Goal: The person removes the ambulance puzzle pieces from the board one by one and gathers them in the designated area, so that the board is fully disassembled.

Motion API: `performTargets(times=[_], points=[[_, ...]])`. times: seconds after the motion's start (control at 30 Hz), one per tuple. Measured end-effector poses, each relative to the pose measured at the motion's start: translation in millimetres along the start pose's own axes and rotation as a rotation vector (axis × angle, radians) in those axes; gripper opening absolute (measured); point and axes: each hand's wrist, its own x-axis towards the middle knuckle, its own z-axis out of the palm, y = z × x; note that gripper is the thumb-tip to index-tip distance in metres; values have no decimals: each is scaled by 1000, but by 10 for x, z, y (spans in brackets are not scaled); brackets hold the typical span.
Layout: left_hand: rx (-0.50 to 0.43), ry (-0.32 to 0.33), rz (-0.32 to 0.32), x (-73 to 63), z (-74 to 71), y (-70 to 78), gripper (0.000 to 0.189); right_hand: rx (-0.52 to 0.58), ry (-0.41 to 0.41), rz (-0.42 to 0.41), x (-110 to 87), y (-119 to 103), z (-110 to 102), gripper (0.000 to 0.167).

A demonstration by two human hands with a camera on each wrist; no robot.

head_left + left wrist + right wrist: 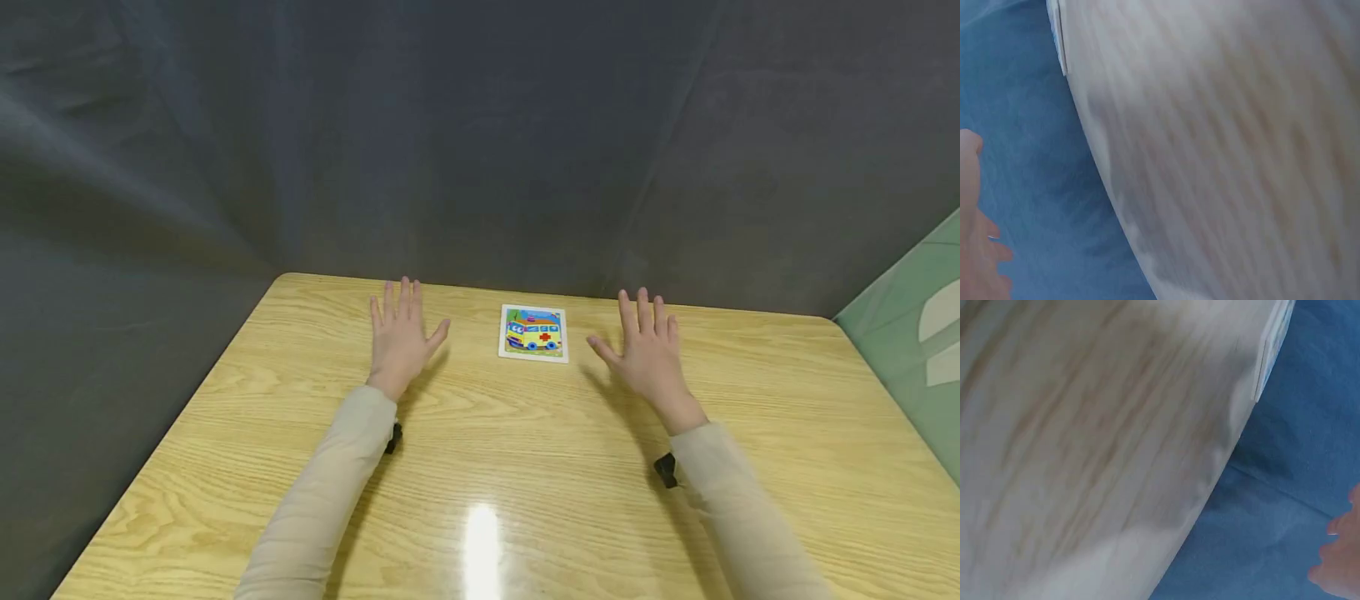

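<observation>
A small square picture puzzle (533,333) with a white frame lies near the far edge of the table, showing a yellow ambulance with a red cross. To its left, my left hand (400,342) is held over the wood with fingers straight and spread. My right hand (647,354) is spread the same way on the other side, its thumb pointing toward the puzzle. Both hands are apart from the puzzle and hold nothing. In the left wrist view, part of the left hand (979,231) shows at the edge; the right wrist view catches the right hand's fingers (1338,550).
The light wooden table (525,450) has rounded far corners and a bright glare near its front. A dark cloth (480,150) hangs behind it and along the left. At the right stands a green panel (922,333) with pale shapes.
</observation>
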Motion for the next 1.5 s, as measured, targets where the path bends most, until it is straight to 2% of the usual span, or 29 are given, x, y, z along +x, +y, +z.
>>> performTargets(times=[0.2,0.43,0.6,0.73,0.87,1.03,1.2,1.33,1.5], points=[[52,19,79,31,71,120,74,-29,-75,-69,54,-60,107,83],[119,-75,164,67,157,287,68,-47,-84,-203,112,-101,288,78],[157,-130,240,80,212,405,65,-128,-165,-202,154,-191,300,70],[180,-150,288,85,241,481,62,-168,-213,-206,192,-217,342,68],[178,-176,330,81,259,543,59,-177,-240,-223,204,-260,364,65],[188,-252,384,72,290,599,54,-168,-258,-240,209,-312,391,58],[203,-342,414,59,306,633,52,-165,-270,-255,222,-332,432,53],[212,-433,409,47,307,634,53,-182,-319,-276,230,-355,422,49],[187,-481,390,26,285,633,54,-189,-389,-281,230,-373,381,49]])
